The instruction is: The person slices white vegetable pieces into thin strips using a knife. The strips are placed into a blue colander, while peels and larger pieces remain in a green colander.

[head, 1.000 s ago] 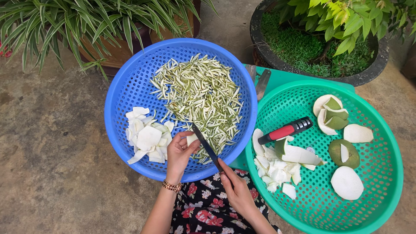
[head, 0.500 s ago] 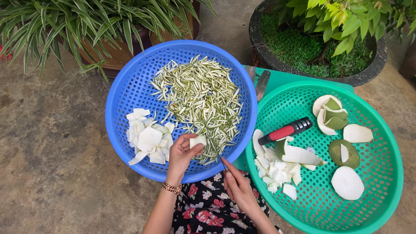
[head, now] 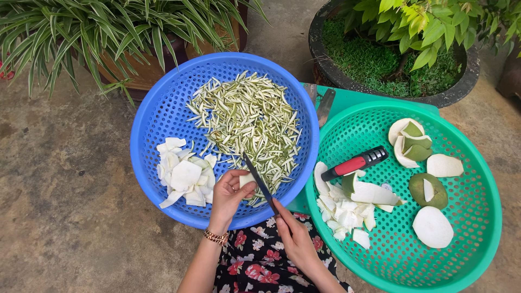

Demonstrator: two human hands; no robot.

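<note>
Over the blue basket [head: 163, 116], left hand [head: 228, 196] fingers pinch a white fruit piece [head: 247, 179]; right hand [head: 296, 236] fingers grip the knife [head: 260, 183], blade touching it.

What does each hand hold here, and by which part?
Left hand: small white fruit piece, pinched at its end. Right hand: knife, by its hidden handle.

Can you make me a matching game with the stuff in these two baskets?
Things:
1. thin green strips
2. red-and-black tool
3. knife
4. small pale piece

Places:
A. in the green basket
B. in the right hand
C. in the left hand
D. piled in the blue basket

Pairs: 1-D, 2-A, 3-B, 4-C
</note>
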